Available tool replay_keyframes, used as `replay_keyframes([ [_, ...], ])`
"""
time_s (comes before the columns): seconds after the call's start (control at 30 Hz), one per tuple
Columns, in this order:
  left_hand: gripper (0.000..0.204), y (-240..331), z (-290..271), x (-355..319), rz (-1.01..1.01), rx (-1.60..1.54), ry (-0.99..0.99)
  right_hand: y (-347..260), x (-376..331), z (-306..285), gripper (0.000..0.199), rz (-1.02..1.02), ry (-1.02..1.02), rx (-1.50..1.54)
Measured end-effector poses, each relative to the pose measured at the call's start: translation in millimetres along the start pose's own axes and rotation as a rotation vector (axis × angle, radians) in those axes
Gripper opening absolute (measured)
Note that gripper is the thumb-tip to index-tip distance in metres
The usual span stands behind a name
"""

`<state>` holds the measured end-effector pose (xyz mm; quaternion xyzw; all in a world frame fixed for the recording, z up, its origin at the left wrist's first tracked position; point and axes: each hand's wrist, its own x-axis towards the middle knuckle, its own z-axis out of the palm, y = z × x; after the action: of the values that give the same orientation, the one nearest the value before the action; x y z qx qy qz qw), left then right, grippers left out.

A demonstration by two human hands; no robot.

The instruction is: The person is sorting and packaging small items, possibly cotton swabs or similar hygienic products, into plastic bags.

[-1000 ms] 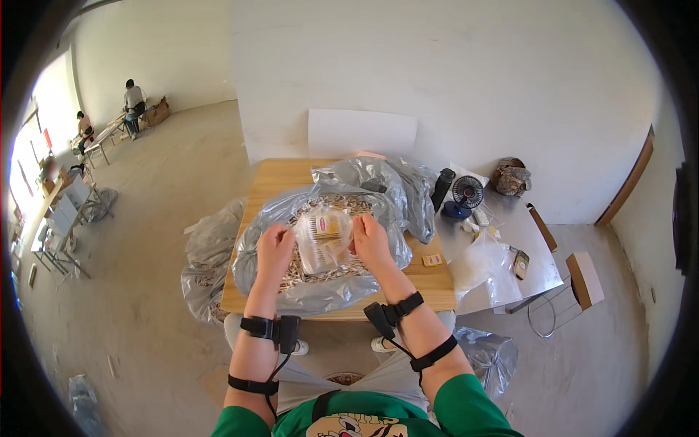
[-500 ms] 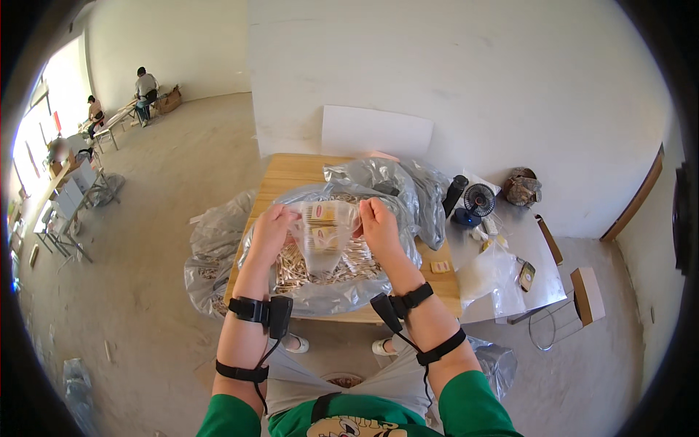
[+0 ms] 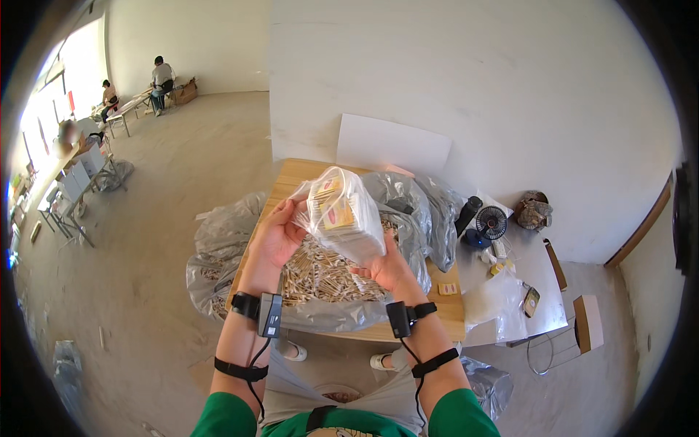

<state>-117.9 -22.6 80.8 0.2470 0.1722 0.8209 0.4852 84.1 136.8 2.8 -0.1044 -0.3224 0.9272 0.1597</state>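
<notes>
A clear plastic bag packed with cotton swabs and yellow cards [image 3: 348,218] is tilted above the table. My left hand [image 3: 280,231] grips its left side, fingers on the film. At the bag's lower right end, my right hand [image 3: 389,268] holds it from beneath, some fingers hidden behind the bag. Below lies a heap of loose cotton swabs [image 3: 328,280] with light wooden-looking sticks, in an opened silvery plastic sack [image 3: 331,315]. A small yellow card [image 3: 448,289] rests on the table to the right of my right hand.
The wooden table [image 3: 298,171] stands against a white board [image 3: 393,142]. On a side table at right are a small fan [image 3: 491,222], a black bottle [image 3: 468,212], clear bags [image 3: 489,300] and a phone-like item [image 3: 531,301]. Grey sacks [image 3: 226,240] stand at left; people sit farther off.
The bag has been raised and turned, from hanging upright to tilted with its filled side toward me. My right hand has shifted from its upper edge to under its lower end.
</notes>
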Motion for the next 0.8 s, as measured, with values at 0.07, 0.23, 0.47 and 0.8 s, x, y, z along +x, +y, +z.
replay_keyframes([
  [0.07,0.021,-10,-24,7,0.002,-0.137,-0.052,-5,-7,4,0.063,0.005,0.066,-0.026],
  [0.23,0.017,-30,-67,23,-0.074,0.251,0.217,-40,-12,9,0.053,-0.220,0.373,-0.316],
  [0.47,0.062,-33,-104,6,0.563,2.545,0.311,-76,1,14,0.053,-0.412,0.583,-0.718],
  [0.8,0.023,52,-111,50,0.247,1.998,0.664,-73,59,75,0.053,-0.455,0.429,-0.760],
])
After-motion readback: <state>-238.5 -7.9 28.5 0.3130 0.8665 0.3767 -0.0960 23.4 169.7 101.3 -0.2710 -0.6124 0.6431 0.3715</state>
